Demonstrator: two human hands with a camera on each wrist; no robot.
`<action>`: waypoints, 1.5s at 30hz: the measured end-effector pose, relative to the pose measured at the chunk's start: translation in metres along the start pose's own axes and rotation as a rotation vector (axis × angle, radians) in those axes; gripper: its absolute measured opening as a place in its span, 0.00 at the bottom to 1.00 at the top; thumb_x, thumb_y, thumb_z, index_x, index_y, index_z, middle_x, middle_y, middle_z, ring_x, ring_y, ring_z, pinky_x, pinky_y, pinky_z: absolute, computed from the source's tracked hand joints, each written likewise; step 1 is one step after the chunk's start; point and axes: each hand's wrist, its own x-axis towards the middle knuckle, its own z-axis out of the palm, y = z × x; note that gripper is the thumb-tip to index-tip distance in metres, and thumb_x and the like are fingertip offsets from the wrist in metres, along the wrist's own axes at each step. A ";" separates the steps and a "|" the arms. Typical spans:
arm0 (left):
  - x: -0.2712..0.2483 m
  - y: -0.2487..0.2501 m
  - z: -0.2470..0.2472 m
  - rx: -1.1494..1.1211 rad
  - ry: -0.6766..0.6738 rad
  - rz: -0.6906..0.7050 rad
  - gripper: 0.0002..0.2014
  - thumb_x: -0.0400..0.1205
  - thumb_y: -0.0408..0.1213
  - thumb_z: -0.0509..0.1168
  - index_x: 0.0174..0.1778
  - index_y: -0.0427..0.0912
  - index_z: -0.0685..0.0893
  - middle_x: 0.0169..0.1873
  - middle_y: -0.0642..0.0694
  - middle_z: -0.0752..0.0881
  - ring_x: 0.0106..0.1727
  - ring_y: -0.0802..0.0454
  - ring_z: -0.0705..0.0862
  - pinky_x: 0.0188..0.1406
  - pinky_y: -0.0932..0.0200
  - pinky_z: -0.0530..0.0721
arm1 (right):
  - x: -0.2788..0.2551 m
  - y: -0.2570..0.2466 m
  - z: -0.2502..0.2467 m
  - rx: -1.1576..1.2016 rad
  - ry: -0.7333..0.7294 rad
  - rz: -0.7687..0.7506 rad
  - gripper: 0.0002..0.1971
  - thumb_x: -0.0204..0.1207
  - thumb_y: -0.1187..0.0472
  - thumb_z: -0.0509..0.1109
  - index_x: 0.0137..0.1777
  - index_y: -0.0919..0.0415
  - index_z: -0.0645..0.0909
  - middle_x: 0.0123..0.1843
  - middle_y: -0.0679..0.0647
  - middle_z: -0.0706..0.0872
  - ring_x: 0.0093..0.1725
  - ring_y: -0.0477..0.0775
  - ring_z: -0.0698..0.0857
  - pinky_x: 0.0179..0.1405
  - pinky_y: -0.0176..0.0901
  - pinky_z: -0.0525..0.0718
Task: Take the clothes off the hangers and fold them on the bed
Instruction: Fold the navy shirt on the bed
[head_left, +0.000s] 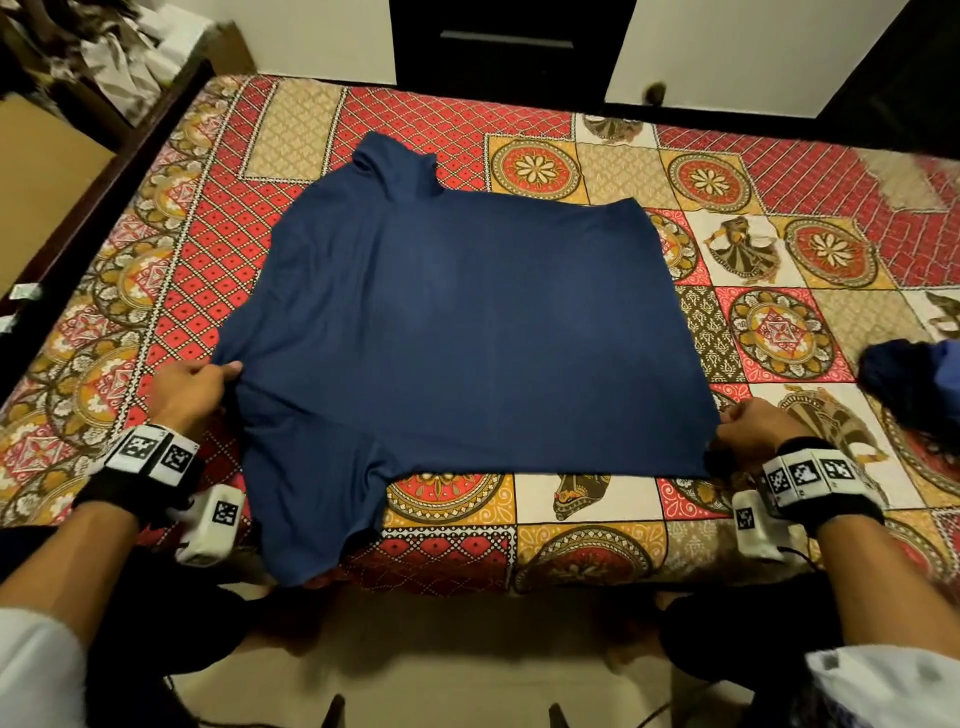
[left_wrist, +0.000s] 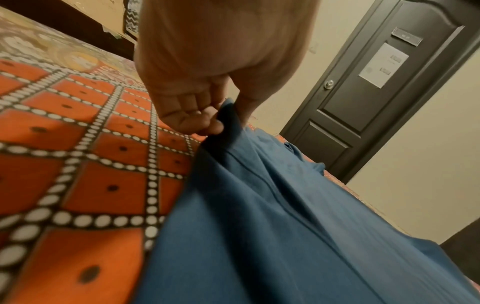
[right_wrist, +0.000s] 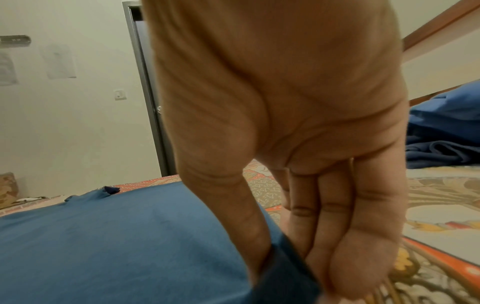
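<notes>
A navy blue T-shirt (head_left: 457, 332) lies spread flat on the patterned bedspread (head_left: 571, 540), one sleeve pointing to the far side and the other hanging over the near edge. My left hand (head_left: 192, 389) pinches the shirt's left edge near the shoulder; in the left wrist view the thumb and fingers (left_wrist: 205, 123) nip a fold of the blue cloth (left_wrist: 259, 226). My right hand (head_left: 753, 428) pinches the shirt's near right corner; the right wrist view has the thumb and fingers (right_wrist: 345, 257) clamped on the hem (right_wrist: 285, 273). No hanger is in view.
A heap of dark blue clothes (head_left: 914, 384) lies on the bed at the right edge. A dark wooden bed frame (head_left: 104, 171) runs along the left, with a cluttered shelf beyond it. A dark door (left_wrist: 376, 92) stands past the bed's far side.
</notes>
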 end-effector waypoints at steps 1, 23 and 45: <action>-0.002 -0.004 -0.005 0.018 0.026 -0.003 0.19 0.80 0.44 0.75 0.36 0.29 0.85 0.31 0.36 0.82 0.37 0.43 0.81 0.44 0.39 0.82 | 0.001 0.002 0.000 -0.018 -0.002 0.018 0.16 0.70 0.63 0.82 0.54 0.69 0.84 0.49 0.66 0.90 0.48 0.65 0.90 0.50 0.53 0.90; -0.031 -0.025 -0.015 0.185 -0.255 -0.019 0.15 0.78 0.37 0.80 0.41 0.27 0.86 0.26 0.37 0.87 0.28 0.44 0.82 0.29 0.55 0.86 | -0.017 0.006 -0.001 -0.147 -0.082 0.035 0.11 0.72 0.62 0.81 0.48 0.69 0.86 0.43 0.63 0.92 0.43 0.61 0.91 0.43 0.48 0.87; 0.003 -0.040 -0.013 0.008 -0.087 -0.064 0.09 0.74 0.35 0.69 0.34 0.32 0.85 0.32 0.30 0.84 0.33 0.41 0.81 0.29 0.52 0.84 | -0.019 -0.010 -0.003 0.026 0.349 -0.066 0.10 0.75 0.55 0.79 0.49 0.60 0.87 0.41 0.59 0.86 0.44 0.61 0.83 0.48 0.49 0.81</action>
